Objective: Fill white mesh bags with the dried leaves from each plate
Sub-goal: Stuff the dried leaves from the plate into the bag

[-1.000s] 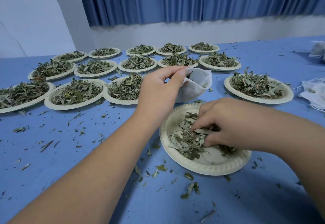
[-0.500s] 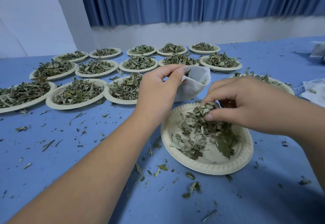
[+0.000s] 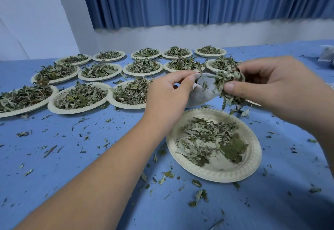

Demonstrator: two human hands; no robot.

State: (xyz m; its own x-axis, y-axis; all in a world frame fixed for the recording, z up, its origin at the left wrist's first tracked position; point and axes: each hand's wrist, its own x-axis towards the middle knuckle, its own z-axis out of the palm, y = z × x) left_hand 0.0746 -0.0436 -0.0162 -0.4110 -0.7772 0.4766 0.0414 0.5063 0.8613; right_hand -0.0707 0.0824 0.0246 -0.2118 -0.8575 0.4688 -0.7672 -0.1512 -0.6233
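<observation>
- The near plate (image 3: 216,176) on the worktop (image 3: 72,157) holds a thin layer of dried leaves (image 3: 207,143).
- Above its far edge, the left hand (image 3: 168,96) pinches the rim of the white mesh bag (image 3: 200,96) in its grip. The right hand (image 3: 271,85) has a leaf clump (image 3: 229,83) in its grip at the mouth.
- Risk: the clump looks wider than the mouth, so bits may spill.
- The mouth faces up and right, and the long axis seems to slant down-left.
- The far plates (image 3: 144,67) sit heaped.

You have a white bag (image 3: 199,97), grey-green leaves (image 3: 206,137), cream plates (image 3: 216,176) with ribbed rims, a blue table (image 3: 81,175) flecked green, and a blue pleated curtain (image 3: 198,0).
</observation>
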